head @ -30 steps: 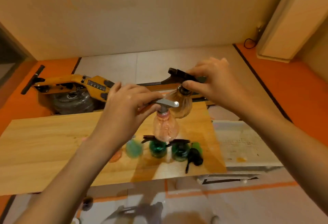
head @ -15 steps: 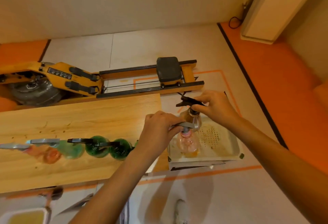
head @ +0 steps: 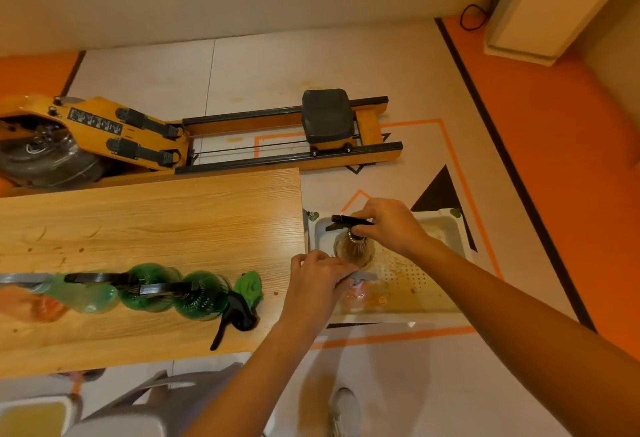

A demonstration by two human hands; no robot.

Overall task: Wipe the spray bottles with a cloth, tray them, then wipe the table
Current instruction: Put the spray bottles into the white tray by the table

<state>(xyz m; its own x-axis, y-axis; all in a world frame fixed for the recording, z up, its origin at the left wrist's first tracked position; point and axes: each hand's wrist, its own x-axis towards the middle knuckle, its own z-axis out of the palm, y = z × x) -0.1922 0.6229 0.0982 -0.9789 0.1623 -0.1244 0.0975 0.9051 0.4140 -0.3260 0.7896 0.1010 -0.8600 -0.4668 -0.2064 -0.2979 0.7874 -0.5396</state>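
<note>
While in hands (head: 318, 280) (head: 391, 228), bottles (head: 356, 251) (head: 358, 295) over tray (head: 420, 279)

No legible text anywhere.

Spray bottles: six in view.
- In the tray (head: 446, 228): two, one amber bottle (head: 353, 251) with a black trigger and one pink bottle (head: 356, 294) with a grey trigger.
- On the table (head: 156, 221): four, made up of two dark green bottles (head: 149, 294) (head: 202, 299), one light green bottle (head: 86, 294) and one orange bottle (head: 38, 306), cut by the left edge.

Black trigger head (head: 239, 315), lying loose: one.
Green cloth (head: 251, 284): one.
Perforated trays: one.
Wooden tables: one.
Hands: two, left hand (head: 318, 280) and right hand (head: 391, 225).
Rowing machine (head: 93, 121): one.
</note>
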